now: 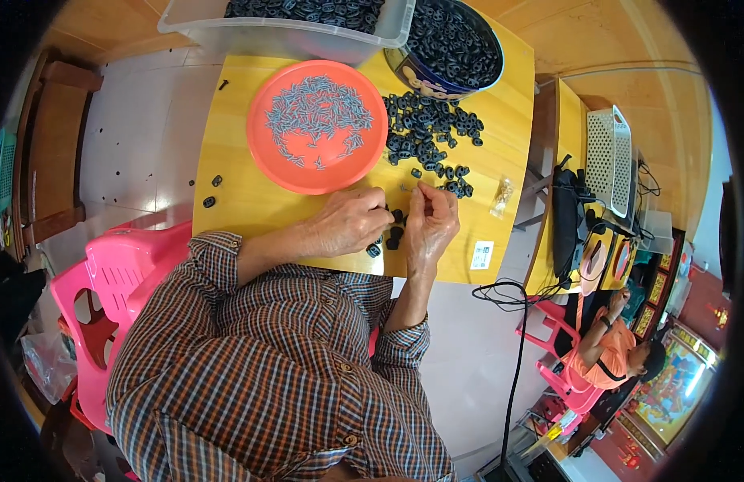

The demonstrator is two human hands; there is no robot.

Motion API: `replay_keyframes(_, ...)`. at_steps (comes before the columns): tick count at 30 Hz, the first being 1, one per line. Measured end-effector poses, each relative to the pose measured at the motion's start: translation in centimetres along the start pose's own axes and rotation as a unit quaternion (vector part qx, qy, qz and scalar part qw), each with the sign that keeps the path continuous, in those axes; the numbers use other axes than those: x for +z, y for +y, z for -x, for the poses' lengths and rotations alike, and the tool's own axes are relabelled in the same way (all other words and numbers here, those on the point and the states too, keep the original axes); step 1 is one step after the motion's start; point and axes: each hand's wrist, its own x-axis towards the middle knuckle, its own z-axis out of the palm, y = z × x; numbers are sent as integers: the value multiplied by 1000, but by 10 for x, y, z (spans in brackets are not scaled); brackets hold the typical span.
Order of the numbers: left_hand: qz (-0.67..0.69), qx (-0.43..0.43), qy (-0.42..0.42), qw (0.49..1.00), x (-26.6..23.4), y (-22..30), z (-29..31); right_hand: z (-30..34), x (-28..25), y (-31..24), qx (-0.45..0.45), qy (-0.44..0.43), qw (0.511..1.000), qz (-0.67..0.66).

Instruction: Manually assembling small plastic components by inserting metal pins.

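Yellow table (pixel 504 132), near edge: left hand (pixel 349 222), fingers curled closed, and right hand (pixel 432 222), thumb and forefinger pinched together, contents of either impossible to tell; a few loose black pieces (pixel 394 233) lie between them. Black pile (pixel 406 146): beyond the right hand, the nearer of the two, its long axis slanting from the round tub (pixel 424 83) at the far right corner toward that hand. Screws (pixel 316 108): on the red plate (pixel 340 173), beyond the left hand and nearer to it, lying every way.
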Motion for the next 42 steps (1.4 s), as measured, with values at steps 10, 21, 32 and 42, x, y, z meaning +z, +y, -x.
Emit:
replay_keyframes(10, 41, 7, 72, 997, 0, -1, -3, -18, 10, -7, -30, -10, 990, 140)
replay_keyframes(21, 78, 5, 72, 994, 3, -3, -2, -26, 13, -9, -93, -35, 962, 254)
replay_keyframes(32, 250, -164, 85, 950, -5, 1, -8, 3, -22, -20, 300, -98, 847, -427)
replay_keyframes(42, 489, -331, -14, 807, -12, 4, -10, 28, -16, -35, 276, -97, 863, -412)
